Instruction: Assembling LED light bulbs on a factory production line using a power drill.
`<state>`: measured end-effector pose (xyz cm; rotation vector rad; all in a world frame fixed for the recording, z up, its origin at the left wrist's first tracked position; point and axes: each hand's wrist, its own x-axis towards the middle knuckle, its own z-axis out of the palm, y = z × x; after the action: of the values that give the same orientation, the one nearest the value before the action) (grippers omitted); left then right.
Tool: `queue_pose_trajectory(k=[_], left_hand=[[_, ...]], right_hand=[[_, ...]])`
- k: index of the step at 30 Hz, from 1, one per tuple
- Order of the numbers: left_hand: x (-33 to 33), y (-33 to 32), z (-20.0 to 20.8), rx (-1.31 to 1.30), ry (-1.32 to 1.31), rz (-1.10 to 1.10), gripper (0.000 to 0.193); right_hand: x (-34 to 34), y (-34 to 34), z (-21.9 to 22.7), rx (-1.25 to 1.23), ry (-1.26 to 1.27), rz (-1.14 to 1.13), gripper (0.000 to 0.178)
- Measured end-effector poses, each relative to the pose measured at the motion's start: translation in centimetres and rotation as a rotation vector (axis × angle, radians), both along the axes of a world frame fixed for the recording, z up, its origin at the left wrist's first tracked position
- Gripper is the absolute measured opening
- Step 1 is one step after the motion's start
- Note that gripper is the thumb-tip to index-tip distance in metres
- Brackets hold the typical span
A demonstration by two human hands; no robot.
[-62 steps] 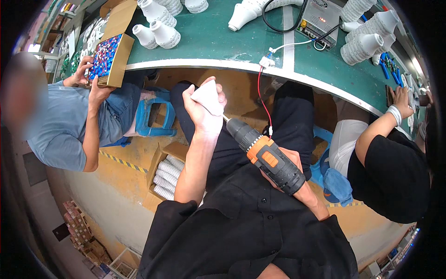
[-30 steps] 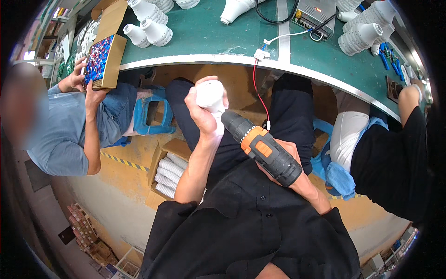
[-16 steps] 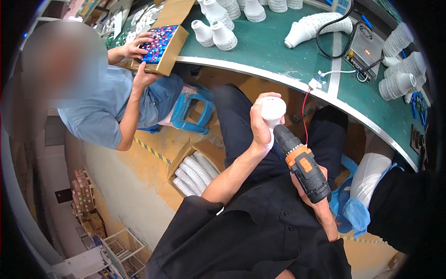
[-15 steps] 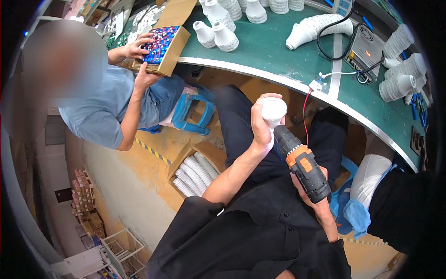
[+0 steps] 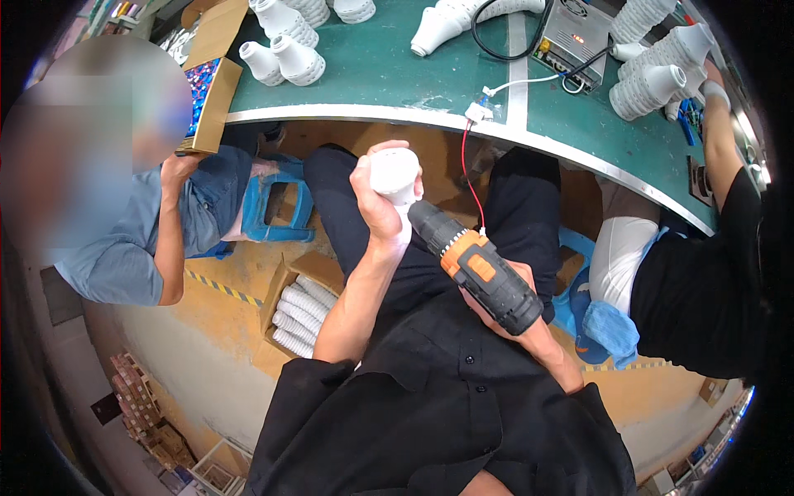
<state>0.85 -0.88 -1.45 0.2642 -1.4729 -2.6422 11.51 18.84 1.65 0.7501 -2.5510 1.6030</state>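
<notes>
Holding a white bulb housing (image 5: 394,171) at the frame's upper centre in the left hand (image 5: 380,212) and a cordless drill (image 5: 481,269) in the right hand (image 5: 523,274); clear of the table's front edge (image 5: 356,112) above, with open room between.

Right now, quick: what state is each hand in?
Left hand: closed, holding a white flared housing.
Right hand: closed, holding a black-and-orange power drill.
</notes>
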Motion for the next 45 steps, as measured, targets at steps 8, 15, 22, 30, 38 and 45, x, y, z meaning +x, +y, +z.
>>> queue_pose_trajectory(k=[8,15,22,30,38,45], left_hand=[[-0.1,0.6,-0.6,-0.010,-0.005,0.018,0.061],[-0.8,0.5,-0.7,-0.061,0.046,0.044,0.061],[-0.6,0.7,-0.7,-0.090,0.061,0.041,0.061],[-1.1,0.5,-0.8,-0.130,0.095,0.045,0.061],[-0.8,0.7,-0.8,-0.089,0.071,0.082,0.060],[-1.0,0.5,-1.1,-0.070,0.071,0.090,0.061]], right_hand=[[0.1,0.1,-0.6,-0.032,0.008,-0.046,0.026],[0.5,-0.2,-0.5,-0.103,-0.088,-0.094,0.022],[0.9,-0.4,-1.1,-0.139,-0.112,-0.128,0.024],[0.5,-0.7,-0.6,-0.116,-0.032,-0.126,0.021],[0.3,-0.7,-0.5,-0.067,-0.038,-0.070,0.025],[0.3,-0.6,0.0,-0.111,-0.184,-0.099,0.029]])
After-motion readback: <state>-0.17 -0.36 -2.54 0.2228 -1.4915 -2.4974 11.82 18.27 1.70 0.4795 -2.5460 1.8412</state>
